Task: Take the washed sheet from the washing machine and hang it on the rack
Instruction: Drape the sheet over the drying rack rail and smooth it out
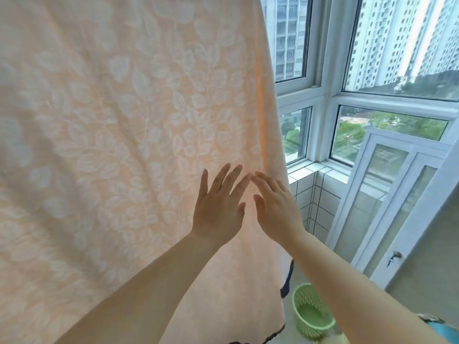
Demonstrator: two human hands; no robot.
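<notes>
A peach sheet (119, 135) with a pale leaf pattern hangs in front of me and fills the left two thirds of the head view. Its right edge runs down past the window, and a dark trim shows along its bottom edge. My left hand (218, 209) lies flat against the sheet with its fingers straight and spread. Beside it, nearer the sheet's right edge, my right hand (275, 207) is flat too, fingers straight. The fingertips of both hands almost meet. The rack and the washing machine are out of view.
A corner window (320, 95) with white frames stands right of the sheet, above a tiled sill. A white framed panel (387, 199) leans below the window. A green plastic basket (313, 311) sits on the floor at the lower right.
</notes>
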